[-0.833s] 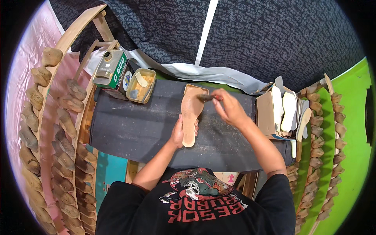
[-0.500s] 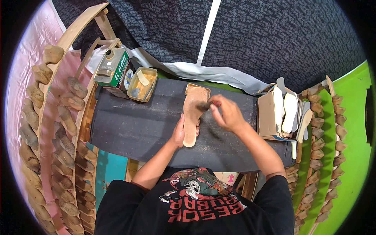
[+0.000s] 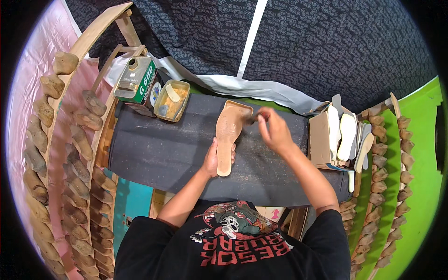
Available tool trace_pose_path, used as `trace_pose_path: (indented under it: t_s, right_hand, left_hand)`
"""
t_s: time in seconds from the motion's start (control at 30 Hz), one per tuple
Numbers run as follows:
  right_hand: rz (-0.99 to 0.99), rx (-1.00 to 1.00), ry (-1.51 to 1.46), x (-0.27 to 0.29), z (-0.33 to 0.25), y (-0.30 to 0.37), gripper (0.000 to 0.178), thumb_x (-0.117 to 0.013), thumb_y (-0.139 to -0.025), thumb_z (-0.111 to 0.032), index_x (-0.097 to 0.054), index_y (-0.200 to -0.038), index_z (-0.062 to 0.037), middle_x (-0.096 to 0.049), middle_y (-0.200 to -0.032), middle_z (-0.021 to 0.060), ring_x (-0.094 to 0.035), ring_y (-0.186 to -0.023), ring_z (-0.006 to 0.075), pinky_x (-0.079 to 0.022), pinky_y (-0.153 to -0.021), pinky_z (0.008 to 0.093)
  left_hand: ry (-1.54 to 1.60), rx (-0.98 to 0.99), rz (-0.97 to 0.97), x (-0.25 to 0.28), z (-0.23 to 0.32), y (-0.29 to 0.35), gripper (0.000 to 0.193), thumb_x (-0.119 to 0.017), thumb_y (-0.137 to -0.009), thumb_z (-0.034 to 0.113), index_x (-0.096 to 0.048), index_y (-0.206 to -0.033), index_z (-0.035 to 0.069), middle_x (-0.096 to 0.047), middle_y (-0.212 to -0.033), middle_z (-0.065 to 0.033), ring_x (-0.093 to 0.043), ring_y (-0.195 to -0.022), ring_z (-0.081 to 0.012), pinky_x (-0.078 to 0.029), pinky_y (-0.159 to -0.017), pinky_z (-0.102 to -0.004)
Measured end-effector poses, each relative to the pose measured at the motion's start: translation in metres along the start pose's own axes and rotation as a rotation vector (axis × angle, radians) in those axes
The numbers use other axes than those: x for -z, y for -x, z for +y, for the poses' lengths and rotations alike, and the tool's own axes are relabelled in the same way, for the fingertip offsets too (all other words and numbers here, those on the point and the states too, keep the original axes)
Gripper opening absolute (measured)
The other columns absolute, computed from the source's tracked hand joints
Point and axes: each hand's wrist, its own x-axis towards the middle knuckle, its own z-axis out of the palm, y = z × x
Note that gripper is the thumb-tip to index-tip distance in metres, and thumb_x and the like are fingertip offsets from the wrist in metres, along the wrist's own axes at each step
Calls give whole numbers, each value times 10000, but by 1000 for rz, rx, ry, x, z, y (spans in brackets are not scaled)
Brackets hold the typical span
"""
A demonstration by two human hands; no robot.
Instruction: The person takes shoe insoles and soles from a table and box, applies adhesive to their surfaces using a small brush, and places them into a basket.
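Note:
My left hand [image 3: 213, 158] grips a tan shoe insole [image 3: 227, 133] by its narrow end, with fingers wrapped round both edges. The insole's upper face looks wet and shiny over its wide part. Under its far end shows the rim of a shallow brownish tray or box [image 3: 251, 108]. My right hand [image 3: 276, 130] is closed on a small dark brush [image 3: 252, 119], smeared by motion, beside the insole's right edge near the far end. Most of the brush's handle is hidden by my fingers.
A green and silver metal can [image 3: 135, 84] and a tray of yellowish paste [image 3: 181, 113] stand at the back left. A cardboard box [image 3: 320, 140] of insoles is on the right. Racks of wooden shoe lasts [image 3: 81, 140] line both sides of the dark-covered table [image 3: 154, 149].
My right hand and the brush have moved slightly right, from over the insole to its edge. The insole has tilted a little, and more of its surface looks shiny.

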Motion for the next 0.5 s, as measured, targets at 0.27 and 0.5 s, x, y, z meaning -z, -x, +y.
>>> trace_pose_path:
  t_s: [0.27, 0.5]
  right_hand:
    - [-23, -117, 94, -27, 58, -22, 174, -578, -1021, -130, -568, -1120, 13, -674, -999, 232, -660, -943, 429, -522, -821, 490]
    - [-124, -192, 146, -57, 79, -21, 192, -573, -1023, -174, -578, -1098, 3, -688, -1001, 253, -665, -932, 456, -525, -823, 510]
  left_hand:
    - [-8, -50, 16, -2, 11, 10, 648, -284, -1066, 643, -497, -1355, 103, -542, -1011, -46, -551, -829, -169, -503, -723, -335]
    - [16, -110, 42, 6, 20, 19, 645, -281, -1068, 637, -496, -1364, 105, -544, -1010, -50, -555, -833, -173, -510, -726, -345]
